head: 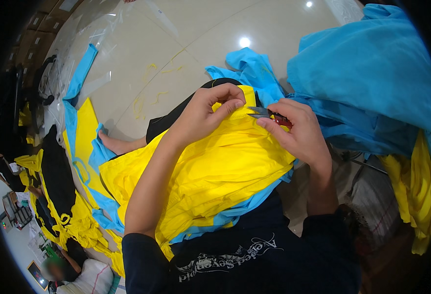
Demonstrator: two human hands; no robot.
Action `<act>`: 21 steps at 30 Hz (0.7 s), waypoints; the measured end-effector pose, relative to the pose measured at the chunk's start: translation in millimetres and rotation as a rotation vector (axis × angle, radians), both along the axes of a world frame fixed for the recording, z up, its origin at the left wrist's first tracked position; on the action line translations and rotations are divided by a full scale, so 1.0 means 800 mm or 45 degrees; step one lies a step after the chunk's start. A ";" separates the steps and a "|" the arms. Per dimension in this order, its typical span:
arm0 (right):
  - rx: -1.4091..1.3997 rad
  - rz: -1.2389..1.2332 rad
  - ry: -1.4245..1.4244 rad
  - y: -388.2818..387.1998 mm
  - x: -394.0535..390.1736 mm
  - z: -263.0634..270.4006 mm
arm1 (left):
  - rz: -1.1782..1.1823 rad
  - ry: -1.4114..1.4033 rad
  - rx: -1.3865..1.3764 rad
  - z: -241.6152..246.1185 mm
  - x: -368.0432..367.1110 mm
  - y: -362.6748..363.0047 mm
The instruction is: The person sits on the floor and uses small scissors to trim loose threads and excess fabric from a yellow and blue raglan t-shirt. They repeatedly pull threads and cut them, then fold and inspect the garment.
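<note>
Yellow fabric (208, 158) with light blue parts lies gathered across my lap. My left hand (224, 104) pinches an edge of it between thumb and fingers, near the top of the cloth. Just to the right, my right hand (296, 126) holds thread snips (279, 118) with a red handle. Their two dark blades stand apart and point left, close to my left fingertips, over the yellow cloth. Whether a thread lies between the blades is too small to tell.
Blue fabric (358, 73) is heaped at the right, with yellow cloth (417, 191) hanging below. More blue cloth (252, 70) lies beyond my knee. Cut yellow threads (160, 97) dot the tiled floor (200, 33). A person (72, 261) sits at lower left; cardboard boxes (39, 40) stand upper left.
</note>
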State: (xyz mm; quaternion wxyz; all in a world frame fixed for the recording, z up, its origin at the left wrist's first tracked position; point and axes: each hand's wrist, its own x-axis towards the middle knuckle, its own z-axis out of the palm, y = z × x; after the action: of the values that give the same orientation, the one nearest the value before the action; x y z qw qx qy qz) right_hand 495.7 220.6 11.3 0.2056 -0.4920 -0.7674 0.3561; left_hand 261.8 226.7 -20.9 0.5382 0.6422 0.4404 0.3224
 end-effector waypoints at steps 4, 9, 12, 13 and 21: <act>-0.011 0.048 -0.028 0.001 -0.002 0.005 | -0.020 -0.020 0.023 0.002 0.004 0.001; -0.119 0.147 -0.024 0.004 0.000 -0.002 | -0.038 0.025 0.059 0.005 0.007 0.001; -0.138 0.107 0.135 0.005 -0.002 -0.008 | 0.037 -0.008 0.086 -0.001 0.007 0.000; -0.124 0.010 0.244 0.002 -0.007 -0.013 | 0.063 -0.040 0.062 -0.003 0.006 -0.001; 0.101 -0.099 0.242 -0.041 -0.032 -0.033 | 0.936 -0.200 0.213 -0.030 -0.063 0.027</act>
State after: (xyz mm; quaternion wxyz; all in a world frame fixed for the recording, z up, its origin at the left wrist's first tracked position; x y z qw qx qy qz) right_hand 469.8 187.9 -15.5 0.3106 -0.4768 -0.7382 0.3623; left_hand 211.2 248.6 -44.8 0.3644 0.4565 0.5709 0.5770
